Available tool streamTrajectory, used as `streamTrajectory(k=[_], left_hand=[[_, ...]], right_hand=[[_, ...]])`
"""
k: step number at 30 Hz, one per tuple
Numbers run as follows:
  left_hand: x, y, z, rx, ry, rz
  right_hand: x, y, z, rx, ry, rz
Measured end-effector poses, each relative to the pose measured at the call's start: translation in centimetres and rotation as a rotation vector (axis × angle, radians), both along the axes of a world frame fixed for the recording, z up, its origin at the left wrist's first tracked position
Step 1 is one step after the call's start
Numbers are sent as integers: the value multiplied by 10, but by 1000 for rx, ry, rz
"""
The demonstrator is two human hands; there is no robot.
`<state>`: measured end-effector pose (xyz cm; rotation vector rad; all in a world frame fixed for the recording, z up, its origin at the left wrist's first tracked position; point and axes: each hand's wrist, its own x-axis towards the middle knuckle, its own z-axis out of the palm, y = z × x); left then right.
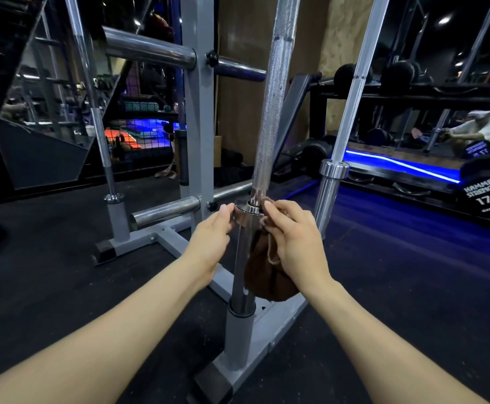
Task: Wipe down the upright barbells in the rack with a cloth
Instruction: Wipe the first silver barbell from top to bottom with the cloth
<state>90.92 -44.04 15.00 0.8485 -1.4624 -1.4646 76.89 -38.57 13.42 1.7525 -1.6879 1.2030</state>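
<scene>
Head view, looking down and forward. Right hand (292,237) curled round a brown cloth (267,275), pressing it to the right side of the centre barbell (276,91) at its collar (245,209); rest of the cloth hanging in a bunch below the palm, against the sleeve (242,263). Left hand (213,234) on the left side of the same collar, thumb and fingertips on its rim, holding no cloth, looks to be steadying. Hands close together, one each side of the bar, about level.

Bar's long axis near vertical, leaning slightly right toward the top. Lower end seated in a grey holder tube (239,339) on the rack base (278,325), near. Knurled shaft running up and out of frame above the hands.

Judgement: wipe travels along that axis; right hand, carrying the cloth, is the working one. Sleeve below within easy reach, shaft above needs a reach upward.

Further out: second upright barbell (354,91) just right, third (92,106) far left. Grey rack post (197,112) with chrome pegs behind. Dumbbell marked 17.5 (484,196) at right.
</scene>
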Motion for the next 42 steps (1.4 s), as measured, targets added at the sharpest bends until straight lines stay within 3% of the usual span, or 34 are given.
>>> streamTrajectory(k=[6, 10, 12, 15, 25, 37, 42], left_hand=[[4, 1, 5, -1, -81, -11], [3, -2, 5, -19, -80, 2], [3, -2, 5, -24, -80, 9], [3, -5, 3, -24, -101, 13], [1, -12, -10, -76, -116, 13], [-7, -4, -18, -83, -48, 53], [-12, 2, -26, -182, -55, 62]], right_hand=[[-15, 7, 23, 77, -150, -31], [2, 6, 48, 38, 133, 113], [-8, -5, 47, 84, 168, 124], [-23, -10, 43, 126, -13, 120], [-35, -34, 59, 398, -298, 183], [-18, 7, 39, 249, -325, 235], [-16, 12, 30, 183, -352, 248]])
